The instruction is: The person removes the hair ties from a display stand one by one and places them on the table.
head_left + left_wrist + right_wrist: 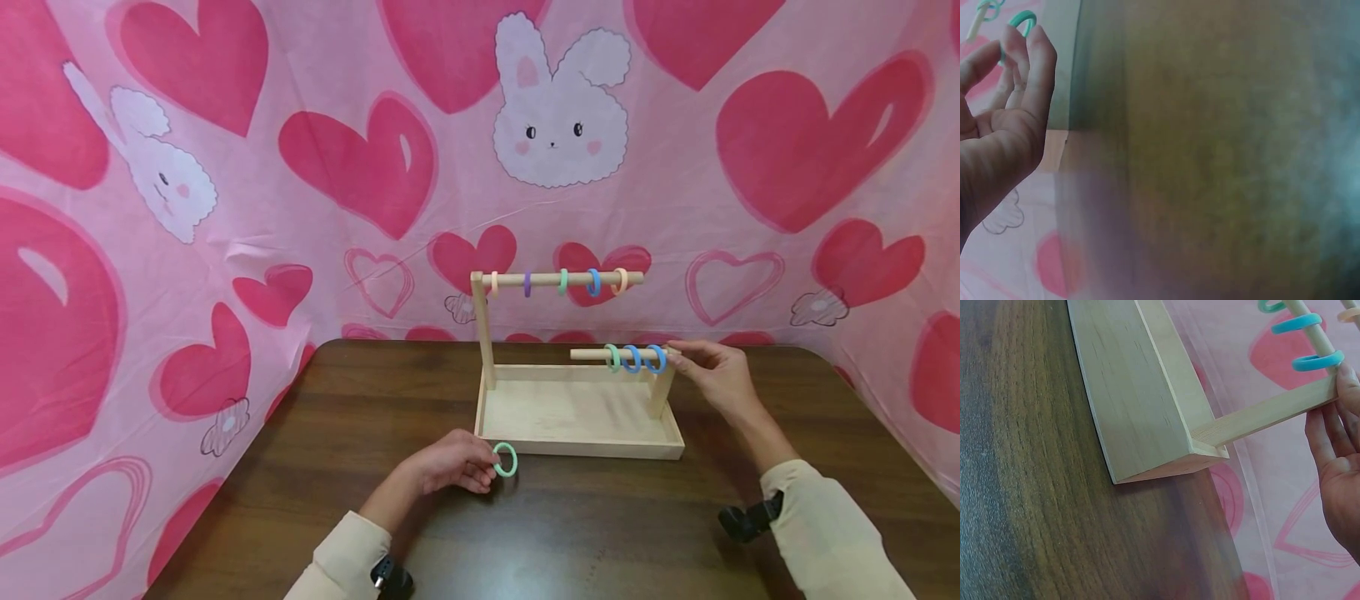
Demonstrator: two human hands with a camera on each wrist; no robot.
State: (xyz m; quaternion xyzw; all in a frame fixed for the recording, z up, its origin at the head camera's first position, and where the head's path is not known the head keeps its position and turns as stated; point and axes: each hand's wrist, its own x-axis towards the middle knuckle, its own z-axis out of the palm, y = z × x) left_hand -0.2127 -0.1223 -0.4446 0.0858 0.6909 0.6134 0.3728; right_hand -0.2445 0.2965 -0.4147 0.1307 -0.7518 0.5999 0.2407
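Observation:
My left hand (456,463) pinches a mint-green ring (515,461) between thumb and fingertips, in front of the tray's left corner. The same ring (1021,17) shows at the fingertips in the left wrist view. With my right hand (718,380) I hold the top of the short right post (1272,417) of a wooden stand, thumb by the end of its lower rod (588,355). One green ring (609,358) and two blue rings (1297,324) hang on that rod. Higher up, the upper rod (540,280) carries several rings in peach, purple, green and blue.
The stand's shallow wooden tray (600,450) sits on a dark brown table (360,400). A tall left post (483,333) supports the upper rod. Behind hangs a pink cloth (465,183) with hearts and rabbits.

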